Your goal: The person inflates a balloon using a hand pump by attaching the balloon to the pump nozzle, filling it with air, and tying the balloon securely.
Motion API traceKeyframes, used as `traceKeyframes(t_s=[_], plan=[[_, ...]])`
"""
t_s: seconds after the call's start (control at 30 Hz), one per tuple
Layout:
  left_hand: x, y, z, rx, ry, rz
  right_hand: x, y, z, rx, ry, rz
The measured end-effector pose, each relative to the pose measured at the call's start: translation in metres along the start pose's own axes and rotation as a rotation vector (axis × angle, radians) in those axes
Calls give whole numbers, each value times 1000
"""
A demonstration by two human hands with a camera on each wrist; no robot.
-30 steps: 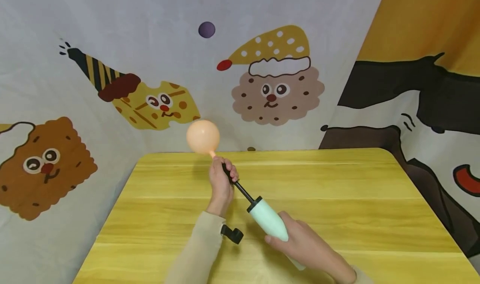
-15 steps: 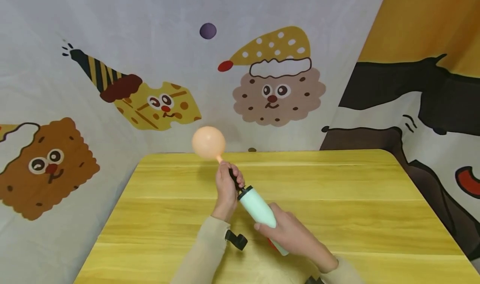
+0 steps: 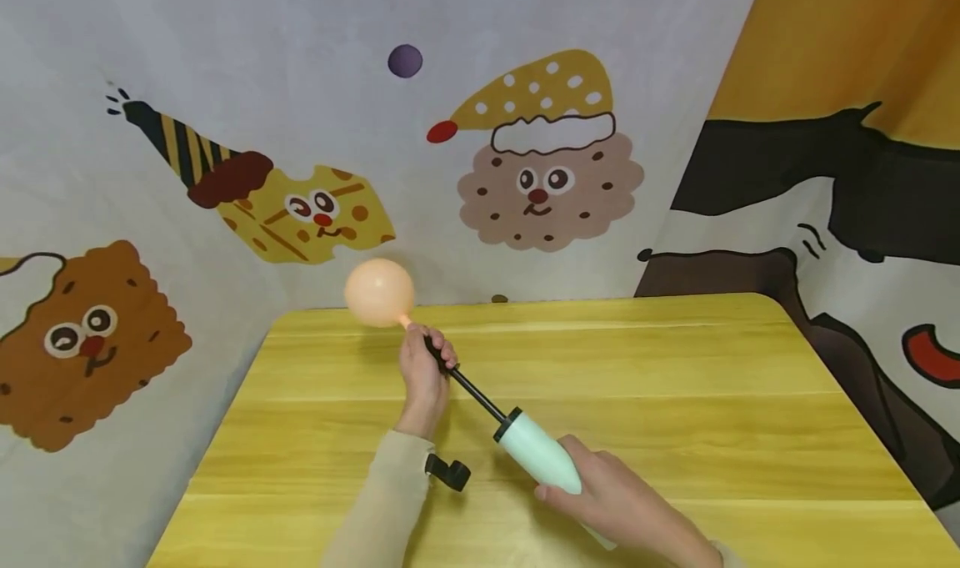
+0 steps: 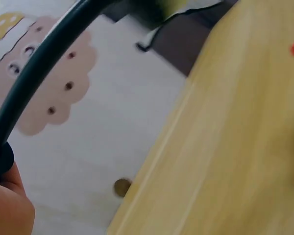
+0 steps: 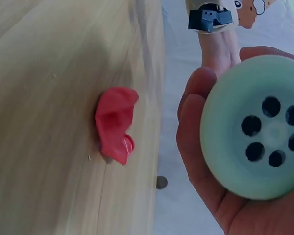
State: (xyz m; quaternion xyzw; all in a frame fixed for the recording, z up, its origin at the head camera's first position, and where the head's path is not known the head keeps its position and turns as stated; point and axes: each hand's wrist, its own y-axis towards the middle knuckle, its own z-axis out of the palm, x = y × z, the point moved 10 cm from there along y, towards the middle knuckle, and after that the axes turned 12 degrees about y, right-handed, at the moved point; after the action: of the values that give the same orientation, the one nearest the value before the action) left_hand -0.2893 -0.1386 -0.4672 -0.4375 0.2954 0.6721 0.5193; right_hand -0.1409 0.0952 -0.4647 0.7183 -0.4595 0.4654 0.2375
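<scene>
My left hand [image 3: 424, 376] grips the black nozzle end of a balloon pump [image 3: 537, 451], thumb up by the neck of a small inflated orange balloon [image 3: 379, 293]. The balloon points to the back left, past the left fist. My right hand [image 3: 618, 497] wraps round the pump's mint-green barrel, nearer to me. Between the two hands a long stretch of black rod [image 3: 478, 394] shows. In the right wrist view the barrel's round end [image 5: 274, 129] with several holes faces the camera, held in the right fingers [image 5: 193, 132]. The left wrist view shows the rod [image 4: 39, 68] leaving the left hand [image 4: 10, 208].
A limp red balloon [image 5: 115, 122] lies on the wooden table [image 3: 675, 384], hidden in the head view. Behind the table hangs a cloth backdrop [image 3: 442, 218] with cartoon biscuits. A black wrist camera [image 3: 448, 471] sticks out from the left sleeve.
Half a second ago the barrel was pushed up against the black end; now it is drawn back and the rod shows again. The left hand and orange balloon have shifted left.
</scene>
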Motion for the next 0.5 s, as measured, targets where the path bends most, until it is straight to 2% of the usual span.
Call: traceKeyframes(t_s=[0.13,0.37,0.5], plan=[[1,-8,11,29,17,18,2,6,1,-30,-28,4],[6,-26,39,121,58,33,9,30,5,-54,79,11],[13,-32,40,116,53,22,9,35,8,-42,126,17]])
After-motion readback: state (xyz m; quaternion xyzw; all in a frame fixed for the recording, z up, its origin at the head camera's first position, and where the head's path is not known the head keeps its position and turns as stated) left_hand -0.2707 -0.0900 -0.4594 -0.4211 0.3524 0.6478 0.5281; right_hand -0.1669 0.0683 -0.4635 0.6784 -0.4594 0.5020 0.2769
